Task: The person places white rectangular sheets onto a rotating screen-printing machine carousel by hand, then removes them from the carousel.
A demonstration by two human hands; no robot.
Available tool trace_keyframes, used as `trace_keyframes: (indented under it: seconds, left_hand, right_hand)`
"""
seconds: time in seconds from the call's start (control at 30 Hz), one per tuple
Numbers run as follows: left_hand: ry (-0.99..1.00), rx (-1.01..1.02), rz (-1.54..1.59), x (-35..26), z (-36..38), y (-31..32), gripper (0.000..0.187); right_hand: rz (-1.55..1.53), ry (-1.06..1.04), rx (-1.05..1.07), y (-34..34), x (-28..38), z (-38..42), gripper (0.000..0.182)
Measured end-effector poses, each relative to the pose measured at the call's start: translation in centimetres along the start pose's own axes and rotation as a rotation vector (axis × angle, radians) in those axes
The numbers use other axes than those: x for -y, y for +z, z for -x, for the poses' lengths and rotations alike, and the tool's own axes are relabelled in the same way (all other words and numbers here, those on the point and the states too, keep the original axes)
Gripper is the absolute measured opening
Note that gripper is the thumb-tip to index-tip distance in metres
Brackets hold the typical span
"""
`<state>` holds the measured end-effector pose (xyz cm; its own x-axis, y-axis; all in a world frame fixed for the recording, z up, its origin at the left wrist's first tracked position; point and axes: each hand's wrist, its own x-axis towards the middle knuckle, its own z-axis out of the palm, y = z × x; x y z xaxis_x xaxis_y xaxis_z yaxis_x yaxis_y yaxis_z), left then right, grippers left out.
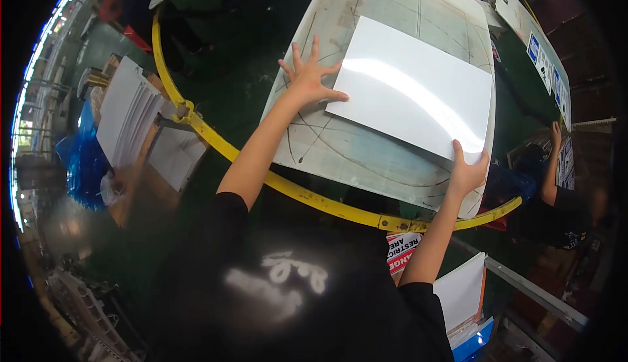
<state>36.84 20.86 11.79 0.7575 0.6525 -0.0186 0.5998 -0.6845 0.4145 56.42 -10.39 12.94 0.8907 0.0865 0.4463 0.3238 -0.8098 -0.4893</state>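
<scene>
1. Fingers of left hand (pixel 306 82) were spread apart at worn board's (pixel 340 149) left side, white sheet (pixel 409 100) touched.
2. Right hand's (pixel 467 175) thumb and forefinger were held apart, sheet's corner touched, toward board's lower right.
3. Sheet was laid on board.

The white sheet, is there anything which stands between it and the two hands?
Nothing visible does. The left hand touches the left edge of the white sheet, the right hand its near right corner. The yellow rail runs nearer the person, outside both gaps.
</scene>
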Motion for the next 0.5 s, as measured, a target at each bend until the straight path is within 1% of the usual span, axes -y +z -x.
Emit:
trace_keyframes:
  seconds: [0.1,0.2,0.3,0.5]
  left_hand:
    - [-0.052,0.047,-0.012,0.2,-0.1,0.0,0.085]
    - [-0.064,0.022,-0.02,0.4,-0.1,0.0,0.084]
    - [-0.073,0.017,-0.04,0.4,-0.1,-0.1,0.083]
    - [-0.084,0.013,-0.06,0.4,0.0,0.5,0.082]
  right_hand:
    - [0.002,0.013,0.018,0.1,0.6,0.1,0.078]
    - [-0.01,0.005,0.021,0.9,0.7,0.3,0.08]
    - [0.011,0.023,0.07,0.9,1.3,0.4,0.077]
    - [0.033,-0.011,0.045,1.9,0.8,0.5,0.077]
